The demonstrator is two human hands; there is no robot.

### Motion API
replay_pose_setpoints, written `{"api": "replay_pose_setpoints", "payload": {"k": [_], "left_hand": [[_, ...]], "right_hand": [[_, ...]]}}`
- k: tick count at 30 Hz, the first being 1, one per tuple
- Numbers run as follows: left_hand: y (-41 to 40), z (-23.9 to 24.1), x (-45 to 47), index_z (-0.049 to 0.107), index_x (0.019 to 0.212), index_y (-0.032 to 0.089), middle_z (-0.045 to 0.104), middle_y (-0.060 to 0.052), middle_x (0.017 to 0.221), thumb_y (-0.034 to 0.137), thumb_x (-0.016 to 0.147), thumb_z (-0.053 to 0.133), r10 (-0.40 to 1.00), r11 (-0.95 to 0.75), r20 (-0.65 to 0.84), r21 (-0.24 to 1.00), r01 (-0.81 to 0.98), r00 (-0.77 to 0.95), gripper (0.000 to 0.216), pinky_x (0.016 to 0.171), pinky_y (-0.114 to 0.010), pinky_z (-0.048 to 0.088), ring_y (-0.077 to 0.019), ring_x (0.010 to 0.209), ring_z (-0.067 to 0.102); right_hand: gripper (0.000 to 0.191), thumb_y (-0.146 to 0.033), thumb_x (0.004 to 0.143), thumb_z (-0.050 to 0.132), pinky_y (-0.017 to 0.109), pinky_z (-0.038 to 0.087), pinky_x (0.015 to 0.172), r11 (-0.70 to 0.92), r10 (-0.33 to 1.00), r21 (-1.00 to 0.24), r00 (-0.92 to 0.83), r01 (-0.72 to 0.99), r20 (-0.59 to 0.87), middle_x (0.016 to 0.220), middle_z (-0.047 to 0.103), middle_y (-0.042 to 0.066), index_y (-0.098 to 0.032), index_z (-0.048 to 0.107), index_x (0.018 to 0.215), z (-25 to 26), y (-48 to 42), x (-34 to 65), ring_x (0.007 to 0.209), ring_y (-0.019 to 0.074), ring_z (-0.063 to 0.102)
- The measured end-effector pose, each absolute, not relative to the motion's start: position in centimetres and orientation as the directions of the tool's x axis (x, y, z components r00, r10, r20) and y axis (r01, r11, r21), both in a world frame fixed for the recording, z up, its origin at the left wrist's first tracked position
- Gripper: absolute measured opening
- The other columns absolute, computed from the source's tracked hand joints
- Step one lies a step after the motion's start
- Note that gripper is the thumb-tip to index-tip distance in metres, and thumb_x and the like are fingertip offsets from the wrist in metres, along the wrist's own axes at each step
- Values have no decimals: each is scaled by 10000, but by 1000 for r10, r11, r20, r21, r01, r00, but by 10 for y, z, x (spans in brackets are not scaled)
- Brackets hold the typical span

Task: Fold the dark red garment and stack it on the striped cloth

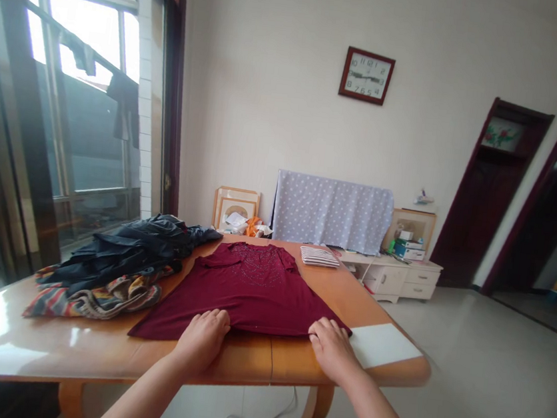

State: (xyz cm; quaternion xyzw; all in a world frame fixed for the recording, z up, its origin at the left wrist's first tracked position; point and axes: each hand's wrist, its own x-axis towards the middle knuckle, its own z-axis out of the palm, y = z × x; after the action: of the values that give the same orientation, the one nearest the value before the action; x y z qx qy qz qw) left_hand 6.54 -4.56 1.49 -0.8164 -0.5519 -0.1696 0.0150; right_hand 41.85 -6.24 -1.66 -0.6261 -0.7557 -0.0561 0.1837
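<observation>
A dark red T-shirt [249, 293] with a dotted, glittery pattern on its chest lies spread on the wooden table, its neck end away from me and its hem towards me. My left hand [206, 335] grips the hem left of its middle, fingers curled over the cloth. Near the right corner of the hem, my right hand [330, 346] holds the edge the same way. Between the two hands the hem runs nearly straight. Both sets of fingertips are partly hidden by the knuckles.
A heap of dark clothes [137, 253] and a striped patterned garment [92, 298] lie at the left of the table [106, 350]. A folded striped cloth [319, 256] rests at the far right edge. A white sheet [383, 346] lies by the right corner.
</observation>
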Motion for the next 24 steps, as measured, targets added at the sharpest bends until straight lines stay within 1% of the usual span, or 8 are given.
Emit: {"api": "replay_pose_setpoints", "payload": {"k": [4,8,14,19,21,24], "left_hand": [[-54,26,60,531,864,217,676,-59,916,256,972,407,901,-414,228,198,888,370,168,736,-307,369,-206,832,606],[-67,34,55,520,850,221,666,-54,884,282,959,423,893,-449,174,270,852,415,158,693,-291,370,-187,774,593],[-81,37,46,524,826,222,640,-27,855,280,925,455,879,-466,91,372,803,468,134,674,-276,381,-164,748,556],[-83,34,43,562,821,214,633,-17,829,277,897,469,875,-465,73,407,786,479,135,658,-268,377,-157,739,539],[-82,35,43,588,826,209,636,-13,817,332,887,501,879,-440,34,438,784,475,162,636,-266,367,-157,729,535],[-78,40,42,634,841,202,642,-10,791,492,886,520,873,-395,-60,496,773,485,314,599,-265,348,-159,701,530]], "right_hand": [[173,-215,972,440,349,295,844,231,935,-157,-174,960,310,1031,635,23,-255,609,972,-7,-75,420,985,212,523],[168,-217,967,429,349,307,862,254,941,-196,-195,947,276,992,654,17,-248,594,973,8,-91,418,960,209,550],[141,-214,939,453,332,330,855,275,952,-246,-226,930,208,952,677,9,-248,589,929,24,-113,416,940,207,583],[147,-213,923,469,321,336,833,276,956,-267,-233,923,180,932,694,5,-248,611,903,29,-122,415,939,206,598],[138,-235,913,498,310,344,820,273,957,-293,-229,916,175,918,701,5,-248,632,883,32,-124,415,926,201,605],[143,-319,906,549,280,365,755,265,962,-376,-219,888,161,875,708,6,-247,663,860,37,-122,413,845,185,613]]}}
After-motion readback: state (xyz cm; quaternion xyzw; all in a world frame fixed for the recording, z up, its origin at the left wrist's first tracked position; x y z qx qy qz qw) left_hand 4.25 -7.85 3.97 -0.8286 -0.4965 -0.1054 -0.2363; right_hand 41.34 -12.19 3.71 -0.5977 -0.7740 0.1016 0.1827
